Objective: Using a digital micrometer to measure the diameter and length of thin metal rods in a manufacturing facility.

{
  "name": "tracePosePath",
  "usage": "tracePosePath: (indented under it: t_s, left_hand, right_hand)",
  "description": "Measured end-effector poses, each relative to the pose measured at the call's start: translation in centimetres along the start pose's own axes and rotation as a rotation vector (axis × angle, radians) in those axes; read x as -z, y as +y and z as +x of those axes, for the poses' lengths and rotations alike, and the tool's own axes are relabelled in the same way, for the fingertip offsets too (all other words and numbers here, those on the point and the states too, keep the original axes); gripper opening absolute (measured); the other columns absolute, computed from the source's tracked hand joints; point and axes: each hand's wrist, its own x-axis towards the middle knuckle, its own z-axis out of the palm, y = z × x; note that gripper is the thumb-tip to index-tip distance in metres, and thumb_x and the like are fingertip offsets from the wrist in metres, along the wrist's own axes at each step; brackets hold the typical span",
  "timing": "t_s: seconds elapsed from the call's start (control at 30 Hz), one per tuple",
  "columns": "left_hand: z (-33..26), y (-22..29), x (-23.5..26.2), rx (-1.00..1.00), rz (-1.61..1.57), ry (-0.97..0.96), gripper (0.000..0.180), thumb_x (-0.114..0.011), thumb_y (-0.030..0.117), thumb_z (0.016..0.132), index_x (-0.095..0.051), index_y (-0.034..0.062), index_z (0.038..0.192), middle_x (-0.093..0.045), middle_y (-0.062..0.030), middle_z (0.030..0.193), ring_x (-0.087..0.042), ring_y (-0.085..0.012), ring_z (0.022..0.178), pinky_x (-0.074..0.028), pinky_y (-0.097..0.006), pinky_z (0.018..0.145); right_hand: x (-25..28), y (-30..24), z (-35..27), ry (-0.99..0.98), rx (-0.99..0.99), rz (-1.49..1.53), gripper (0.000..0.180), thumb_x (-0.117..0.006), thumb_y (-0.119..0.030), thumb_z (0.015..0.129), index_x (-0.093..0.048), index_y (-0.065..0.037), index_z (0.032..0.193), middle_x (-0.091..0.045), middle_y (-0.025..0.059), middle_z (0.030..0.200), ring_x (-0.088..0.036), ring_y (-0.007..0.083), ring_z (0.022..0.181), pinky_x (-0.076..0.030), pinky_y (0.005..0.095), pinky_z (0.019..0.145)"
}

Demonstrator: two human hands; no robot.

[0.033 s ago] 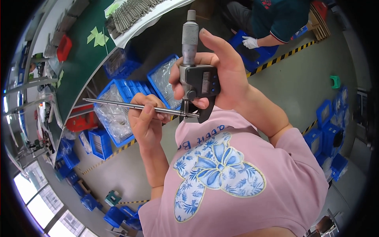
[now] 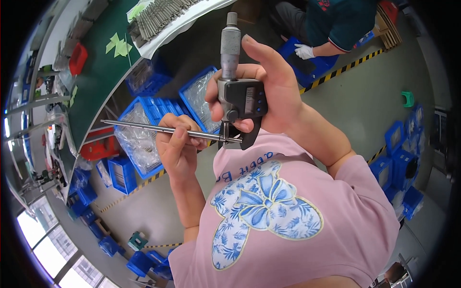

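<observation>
My right hand [image 2: 283,96] is wrapped round a digital micrometer [image 2: 230,98], its knurled thimble pointing up and its small display facing me. The thumb is raised beside the thimble, clear of it. In my left hand [image 2: 176,149] a thin, stepped metal rod [image 2: 139,126] is pinched between thumb and fingers. It lies nearly level, its far tip out to the left. The rod's right end sits in the micrometer's jaws, between spindle and anvil; whether both faces touch it I cannot tell.
A green worktable [image 2: 98,89] on the left carries a pile of metal rods [image 2: 161,17] on white sheeting. Below stand blue bins [image 2: 189,93] with clear plastic bags. A co-worker's gloved hand [image 2: 304,51] is at a blue bin, upper right. Striped tape [image 2: 343,67] marks the floor.
</observation>
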Motion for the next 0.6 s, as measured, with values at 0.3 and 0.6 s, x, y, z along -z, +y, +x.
tracePosePath:
  t_s: [0.3, 0.6]
  left_hand:
    - [0.24, 0.16, -0.15, -0.001, -0.040, -0.016, 0.013, -0.048, 0.012, 0.079, -0.041, 0.0027, 0.074, -0.045, -0.0097, 0.057, -0.044, -0.0143, 0.047, -0.039, -0.023, 0.042]
    - [0.16, 0.30, -0.06, -0.012, -0.077, -0.049, 0.013, -0.049, 0.013, 0.079, -0.042, 0.0023, 0.075, -0.045, -0.0107, 0.058, -0.044, -0.0148, 0.047, -0.040, -0.024, 0.044]
  right_hand:
    - [0.21, 0.34, 0.39, -0.038, 0.047, -0.067, 0.062, -0.028, -0.053, 0.079, -0.054, 0.003, 0.079, -0.057, 0.0161, 0.064, -0.050, 0.0140, 0.041, -0.039, 0.0185, 0.033]
    - [0.02, -0.07, 0.09, -0.019, 0.093, 0.028, 0.056, -0.023, -0.043, 0.084, -0.052, 0.005, 0.079, -0.056, 0.0182, 0.064, -0.052, 0.0167, 0.044, -0.038, 0.0210, 0.031]
